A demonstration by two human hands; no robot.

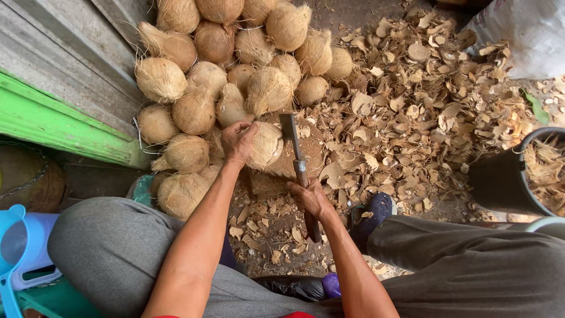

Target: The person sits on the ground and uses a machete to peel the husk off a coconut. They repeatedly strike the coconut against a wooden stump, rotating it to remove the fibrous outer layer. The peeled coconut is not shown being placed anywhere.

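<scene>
While my left hand [237, 143] clamps over the top of a husky coconut [263, 145], that coconut sits on a low wooden chopping block [309, 154] between my knees, so I judge the grip is there to stop the round shell from rolling under the blade. The fingers curl closed around its far-left side, well clear of the cutting edge. My right hand [311, 199] is closed tight around the handle of a cleaver [296, 159], whose dark blade stands just to the right of the coconut, near it or touching it — I cannot tell which from this angle.

Stacked against the grey boards [70, 53] on the far left is the pile of coconuts [235, 53]; I count roughly twenty in view, though a few at the top edge are cut off. They lie within reach of the left hand, which seems sensible, since that hand does the fetching while the right keeps the tool.

To the right, husk chips [424, 100] cover the ground in a broad drift — far too many to count — thrown away from the pile side. One dark bucket [500, 176] at the right edge holds fibrous scraps, and one pale sack [524, 35] lies in the far right corner. A single blue shoe [376, 209] shows near the block, and one blue plastic stool or container [23, 247] sits at the near left. One cleaver, one block, two hands of mine; nobody else's are in view.
</scene>
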